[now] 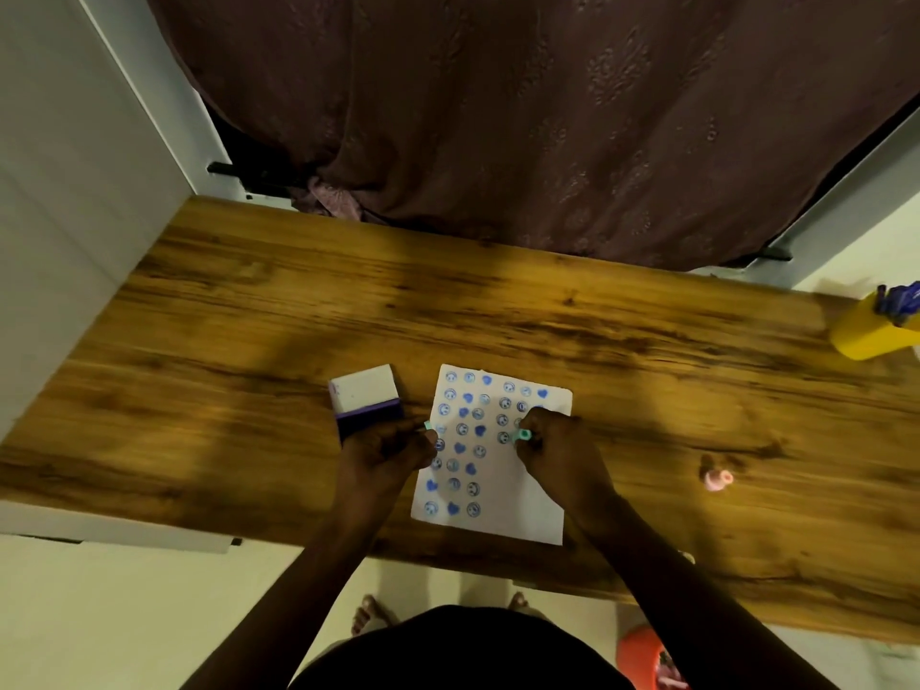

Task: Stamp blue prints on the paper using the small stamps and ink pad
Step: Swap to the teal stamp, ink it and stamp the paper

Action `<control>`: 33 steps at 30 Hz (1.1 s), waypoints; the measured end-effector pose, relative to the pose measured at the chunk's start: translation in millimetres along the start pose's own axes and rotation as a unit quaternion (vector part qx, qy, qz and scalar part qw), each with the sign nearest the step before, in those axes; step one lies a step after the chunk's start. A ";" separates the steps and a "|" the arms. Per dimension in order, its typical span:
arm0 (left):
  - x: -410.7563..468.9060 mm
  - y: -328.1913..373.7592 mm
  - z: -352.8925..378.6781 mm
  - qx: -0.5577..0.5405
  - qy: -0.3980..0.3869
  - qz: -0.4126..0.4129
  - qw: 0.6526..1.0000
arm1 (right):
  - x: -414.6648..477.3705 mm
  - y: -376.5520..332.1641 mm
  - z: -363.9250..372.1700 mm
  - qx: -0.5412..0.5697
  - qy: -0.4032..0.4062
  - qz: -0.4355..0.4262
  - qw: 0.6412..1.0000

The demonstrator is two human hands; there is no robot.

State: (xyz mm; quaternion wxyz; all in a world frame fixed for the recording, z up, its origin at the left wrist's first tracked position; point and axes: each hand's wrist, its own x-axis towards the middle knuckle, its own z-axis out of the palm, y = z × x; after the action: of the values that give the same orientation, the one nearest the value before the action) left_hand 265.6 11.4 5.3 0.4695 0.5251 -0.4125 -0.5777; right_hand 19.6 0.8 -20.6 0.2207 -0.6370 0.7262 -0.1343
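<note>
A white paper (517, 495) lies on the wooden table (249, 341), covered with several blue smiley and heart prints. My right hand (557, 450) rests on the paper's upper right part, closed on a small green stamp (522, 435). My left hand (388, 448) sits at the paper's left edge, gripping another small green stamp (428, 425) whose tip pokes out. The ink pad (366, 398), a white lid raised over a dark blue base, stands just left of the paper, partly hidden by my left hand.
A pink stamp (717, 479) lies on the table to the right. A yellow holder with blue pens (876, 326) stands at the far right edge. A dark curtain (522, 117) hangs behind the table. An orange object (642, 657) is on the floor.
</note>
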 end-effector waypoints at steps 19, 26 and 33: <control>-4.3 12.9 40.5 0.040 -0.121 -0.030 0.991 | -46.4 -25.8 -77.6 0.482 -0.019 0.080 0.872; -9.5 19.3 54.8 0.034 -0.185 -0.019 0.982 | -60.9 -26.5 -79.9 0.474 -0.009 0.028 0.880; -17.5 30.0 68.1 0.025 -0.199 -0.008 0.980 | -66.8 -17.6 -84.8 0.445 -0.015 0.008 0.895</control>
State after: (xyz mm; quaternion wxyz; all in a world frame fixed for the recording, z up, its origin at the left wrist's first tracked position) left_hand 201.3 20.7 45.7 0.3603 0.4139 -0.5080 -0.6639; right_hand -0.8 56.6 71.2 0.4930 -0.4681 0.5922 -0.4326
